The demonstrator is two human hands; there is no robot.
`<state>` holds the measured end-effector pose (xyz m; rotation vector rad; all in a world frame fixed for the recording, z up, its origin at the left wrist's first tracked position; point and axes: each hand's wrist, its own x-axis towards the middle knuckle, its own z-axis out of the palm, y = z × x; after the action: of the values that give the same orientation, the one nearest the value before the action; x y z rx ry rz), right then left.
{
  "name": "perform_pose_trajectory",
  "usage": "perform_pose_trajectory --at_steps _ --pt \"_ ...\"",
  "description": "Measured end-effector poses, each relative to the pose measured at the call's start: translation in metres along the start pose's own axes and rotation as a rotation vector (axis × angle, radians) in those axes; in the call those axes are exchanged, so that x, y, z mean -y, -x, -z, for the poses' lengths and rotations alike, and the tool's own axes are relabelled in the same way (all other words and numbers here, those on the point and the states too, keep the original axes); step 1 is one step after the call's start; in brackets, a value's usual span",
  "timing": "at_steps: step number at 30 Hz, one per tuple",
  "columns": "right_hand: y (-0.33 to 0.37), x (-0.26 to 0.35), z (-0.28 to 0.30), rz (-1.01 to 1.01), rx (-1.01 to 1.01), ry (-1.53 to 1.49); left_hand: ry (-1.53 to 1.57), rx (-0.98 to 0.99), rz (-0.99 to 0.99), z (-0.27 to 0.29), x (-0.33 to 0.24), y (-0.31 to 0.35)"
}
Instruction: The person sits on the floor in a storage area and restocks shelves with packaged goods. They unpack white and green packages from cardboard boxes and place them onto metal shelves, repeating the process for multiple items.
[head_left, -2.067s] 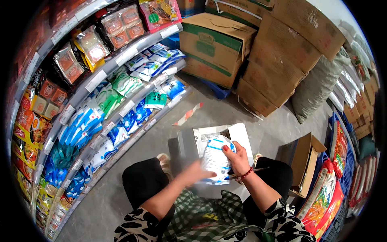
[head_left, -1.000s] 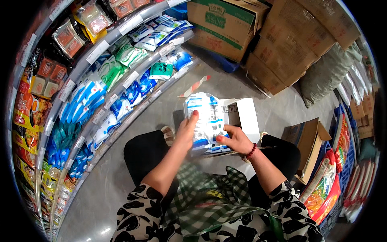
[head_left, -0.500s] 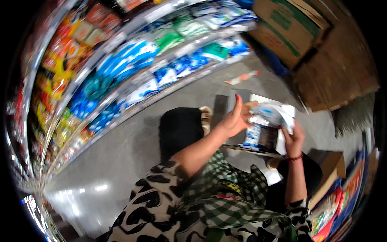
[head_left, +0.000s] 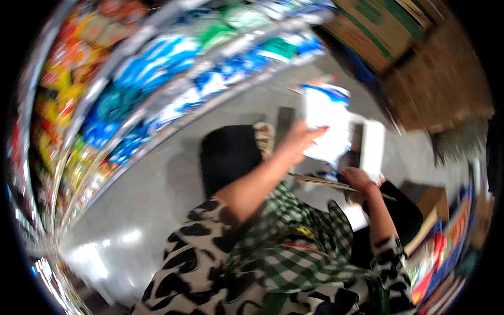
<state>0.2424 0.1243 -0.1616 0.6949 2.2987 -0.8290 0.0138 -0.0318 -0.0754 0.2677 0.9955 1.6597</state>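
Observation:
My left hand (head_left: 302,139) is closed on a white and blue packet (head_left: 326,118), raised over the left side of an open cardboard box (head_left: 373,149). Its thumb lies across the packet's face. At the near edge of the box is my right hand (head_left: 359,180), its fingers dipping inside, where I cannot make out whether they grip anything. Part of the box's contents shows dark and blue between my hands; the packet covers the rest.
Shelves (head_left: 231,50) of blue, green and white packets run along the left and far side. Large brown cartons (head_left: 436,84) are stacked at the far right. Another open carton (head_left: 428,205) stands beside my right knee. A small reddish-white wrapper (head_left: 317,81) lies on the floor (head_left: 173,152).
The left hand, open before, now holds the white and blue packet, lifted above the box. My right hand has let go of the shiny packet and moved down to the box's near edge.

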Motion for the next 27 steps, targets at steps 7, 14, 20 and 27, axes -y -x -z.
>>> perform_pose_trajectory --at_steps 7,14,20,27 --pt "-0.013 -0.006 -0.037 0.047 0.229 0.073 0.193 -0.077 0.058 0.009 0.04 0.005" --pt "-0.054 0.004 -0.049 -0.493 0.081 -0.056 0.038 -0.147 0.172 0.0 0.05 0.01" --pt "-0.017 -0.085 -0.041 -0.692 -0.526 -0.374 0.094 -0.109 0.209 -0.007 0.043 0.013" --pt "-0.079 -0.112 0.009 -0.65 0.259 -0.106 0.078 -0.142 0.274 -0.016 0.044 0.006"
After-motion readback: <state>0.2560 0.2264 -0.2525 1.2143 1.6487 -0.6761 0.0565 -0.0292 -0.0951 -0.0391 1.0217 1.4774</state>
